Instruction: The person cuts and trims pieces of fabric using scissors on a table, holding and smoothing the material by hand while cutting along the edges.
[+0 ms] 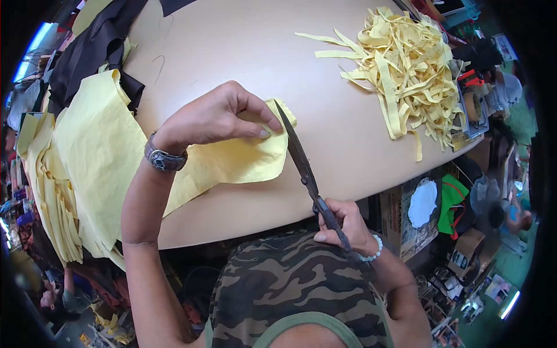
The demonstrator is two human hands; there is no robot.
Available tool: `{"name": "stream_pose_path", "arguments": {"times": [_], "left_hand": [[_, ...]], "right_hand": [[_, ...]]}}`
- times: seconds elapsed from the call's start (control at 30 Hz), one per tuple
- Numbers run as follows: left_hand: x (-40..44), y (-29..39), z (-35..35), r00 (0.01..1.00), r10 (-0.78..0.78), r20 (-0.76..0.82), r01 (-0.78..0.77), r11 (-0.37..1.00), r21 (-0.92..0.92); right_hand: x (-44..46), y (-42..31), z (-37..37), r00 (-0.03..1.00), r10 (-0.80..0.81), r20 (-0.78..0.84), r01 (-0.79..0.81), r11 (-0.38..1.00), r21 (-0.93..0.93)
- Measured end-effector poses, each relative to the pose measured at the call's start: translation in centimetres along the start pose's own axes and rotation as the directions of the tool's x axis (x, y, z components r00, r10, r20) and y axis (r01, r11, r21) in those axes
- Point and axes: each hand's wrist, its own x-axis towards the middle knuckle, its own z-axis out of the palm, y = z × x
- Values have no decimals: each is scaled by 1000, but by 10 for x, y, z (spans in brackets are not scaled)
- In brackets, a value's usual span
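Observation:
My left hand (pixel 229 116) pinches the edge of a yellow fabric piece (pixel 232 162) between thumb and fingers, above the table. The fabric stretches left under my forearm toward a larger yellow sheet (pixel 96 139). In my right hand (pixel 348 223) is a pair of dark scissors (pixel 306 168), its handles gripped near the table's front edge. The long blades point up and away, looking nearly closed, with the tip beside the fabric's right end. Whether the blades touch the cloth I cannot tell.
A tangled heap of yellow fabric strips (pixel 412 75) lies at the table's (pixel 342 151) far right. Dark cloth (pixel 93 49) lies at the back left. Folded yellow fabric (pixel 55 197) hangs over the left edge. A cardboard box (pixel 464 249) is on the right, below table level.

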Motion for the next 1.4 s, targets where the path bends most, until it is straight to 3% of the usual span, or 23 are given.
{"name": "stream_pose_path", "arguments": {"times": [0.77, 1.4], "left_hand": [[-7, 11, 9, 999, -28, -21, 28, 1000, 9], [-7, 8, 11, 996, -77, -37, 75, 996, -45]], "right_hand": [[7, 2, 7, 998, -43, 40, 41, 998, 52], [7, -1, 9, 999, -48, 26, 48, 999, -8]]}}
